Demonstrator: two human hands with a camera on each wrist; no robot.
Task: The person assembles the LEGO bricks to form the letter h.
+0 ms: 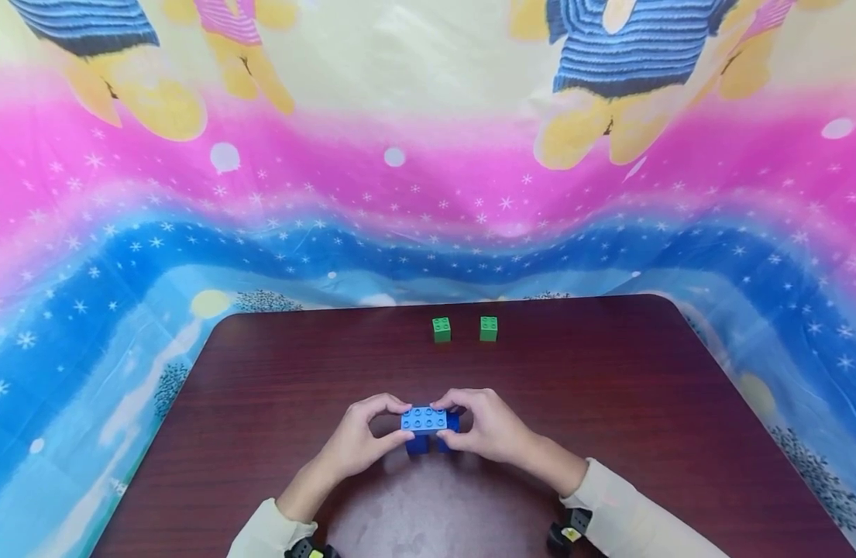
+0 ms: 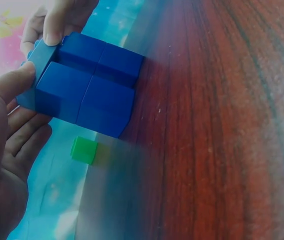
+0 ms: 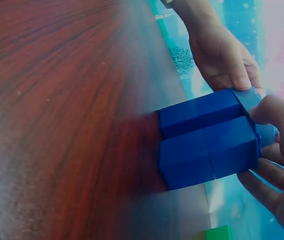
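Both ends of a light-blue brick are held, likely to keep it level; left hand and right hand each pinch it, thumb to fingers; brick lies across two dark-blue stacks on the table, seating unclear; two green blocks stand apart, beyond.

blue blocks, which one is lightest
The top block, pinched by both the left hand and right hand; the lower blocks are all darker blue.
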